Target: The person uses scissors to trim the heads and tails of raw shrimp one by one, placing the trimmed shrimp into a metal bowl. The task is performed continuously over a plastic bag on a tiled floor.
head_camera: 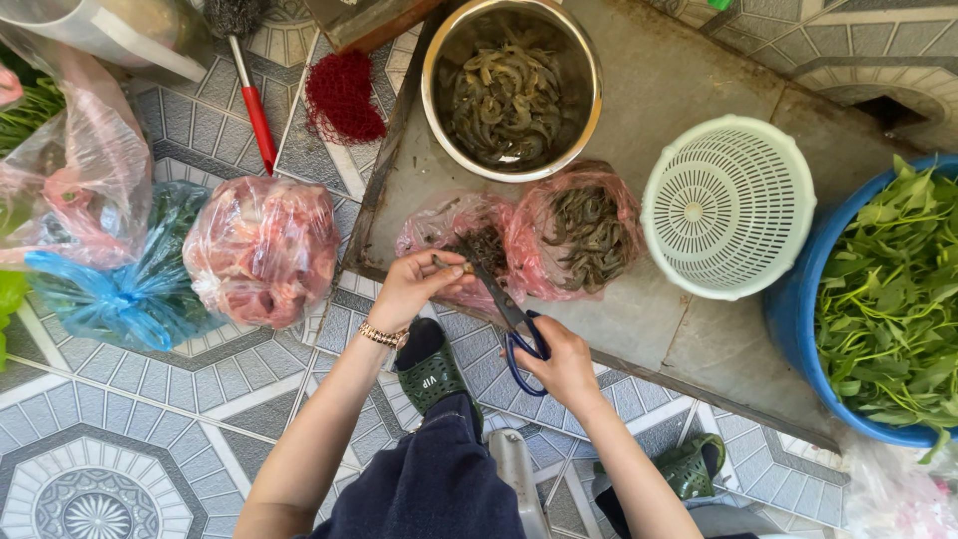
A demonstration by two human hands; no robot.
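Scissors [509,319], blades up-left toward shrimp [451,266]

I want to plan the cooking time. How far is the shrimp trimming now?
Done: the steel bowl already holds many shrimp. In hand: the left hand holds one shrimp, and the right hand works the blue-handled scissors on it. Left: the pink plastic bag still holds plenty.

Pink plastic bag of shrimp [584,235] open on the slab below the steel bowl, clear bag of pink meat [264,250] on the tiles left, knotted blue bag [120,299] beside it, pink bag [85,170] far left
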